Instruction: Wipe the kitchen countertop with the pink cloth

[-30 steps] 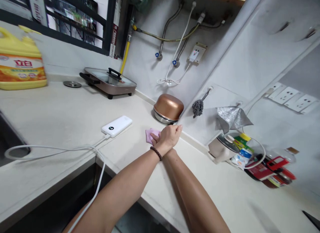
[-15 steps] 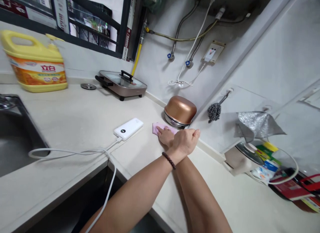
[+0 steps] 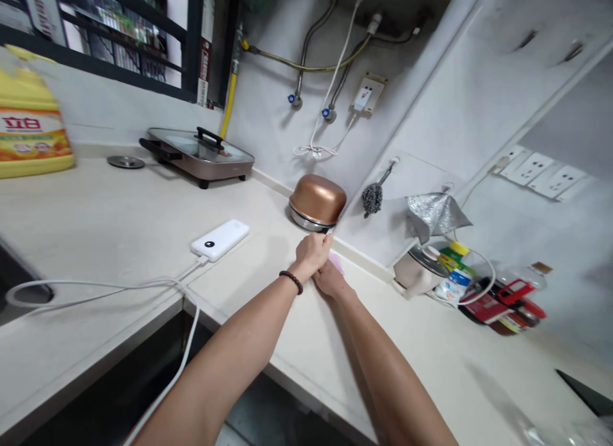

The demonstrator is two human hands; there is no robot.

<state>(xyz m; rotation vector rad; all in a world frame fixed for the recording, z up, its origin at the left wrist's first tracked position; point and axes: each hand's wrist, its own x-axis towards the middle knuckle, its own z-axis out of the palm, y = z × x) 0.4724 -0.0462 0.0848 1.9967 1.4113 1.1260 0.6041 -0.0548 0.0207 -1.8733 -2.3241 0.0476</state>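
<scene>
My right hand (image 3: 329, 281) presses on a small pink cloth (image 3: 337, 262) lying on the pale countertop (image 3: 119, 222); only a corner of the cloth shows past the fingers. My left hand (image 3: 311, 253), with a dark bead bracelet on the wrist, is curled into a fist just above and to the left of the right hand, partly covering its fingers. Nothing shows inside the fist. Both hands sit just in front of an upturned copper-coloured pot (image 3: 318, 200) by the wall.
A white power bank (image 3: 220, 239) with a white cable (image 3: 96, 286) lies to the left. Further back stand a lidded electric pan (image 3: 198, 153) and a yellow detergent jug (image 3: 29, 130). To the right are a small cooker (image 3: 416, 273) and several bottles and packets (image 3: 498, 299).
My right hand has slid the pink cloth to the right, from beyond my left hand to beside the wall edge. My arms no longer cross. The camera view swung slightly.
</scene>
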